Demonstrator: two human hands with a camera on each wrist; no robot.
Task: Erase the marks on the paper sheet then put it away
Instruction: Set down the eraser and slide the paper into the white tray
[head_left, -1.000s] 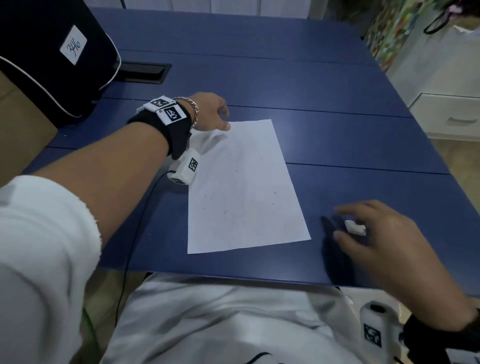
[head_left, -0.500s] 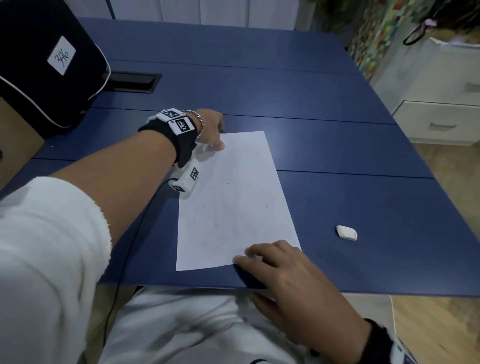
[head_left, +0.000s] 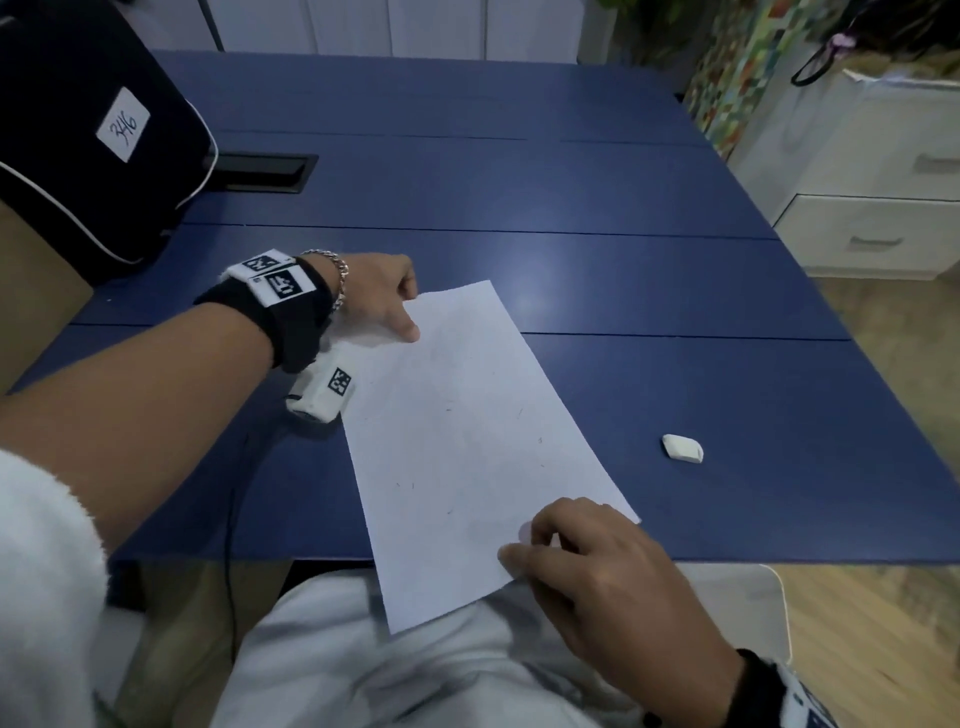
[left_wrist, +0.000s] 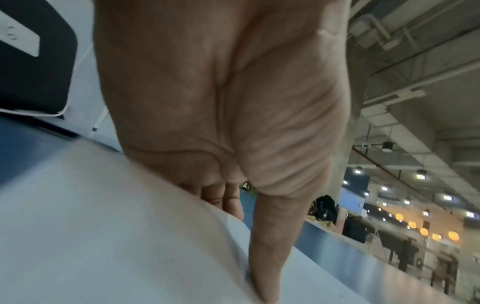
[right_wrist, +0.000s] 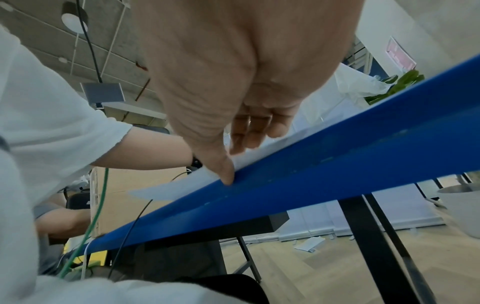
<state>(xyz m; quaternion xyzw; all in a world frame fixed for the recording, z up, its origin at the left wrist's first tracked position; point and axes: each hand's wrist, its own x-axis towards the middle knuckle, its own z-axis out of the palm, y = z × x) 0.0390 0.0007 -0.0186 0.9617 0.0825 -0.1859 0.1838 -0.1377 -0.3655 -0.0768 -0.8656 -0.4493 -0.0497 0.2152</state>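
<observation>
The left hand (head_left: 376, 293) reached forward across the table (head_left: 597, 270), forearm extended, and held the far left corner of the paper sheet (head_left: 467, 441); in the left wrist view the thumb (left_wrist: 267, 257) pressed down on the sheet's top face while the fingers lay under its raised edge, a pinching grip. The right hand (head_left: 597, 566) rested on the sheet's near right corner with fingers loosely bent, fingertips (right_wrist: 249, 139) flat on the paper and the thumb at the table's front edge; its grip was spread and pressing, closed round nothing.

The sheet was thin, white and rectangular, with faint short pencil flecks. It lay skewed on the table, its near end overhanging the front edge above the person's lap. A small white rounded eraser (head_left: 682, 447) lay on the table well to the right of the sheet.

The table was matte blue, built of panels with visible seams, on dark legs. A dark bag (head_left: 88, 150) with a white label stood at the far left corner. White drawers (head_left: 872, 228) stood at the right over a wood-pattern floor.
</observation>
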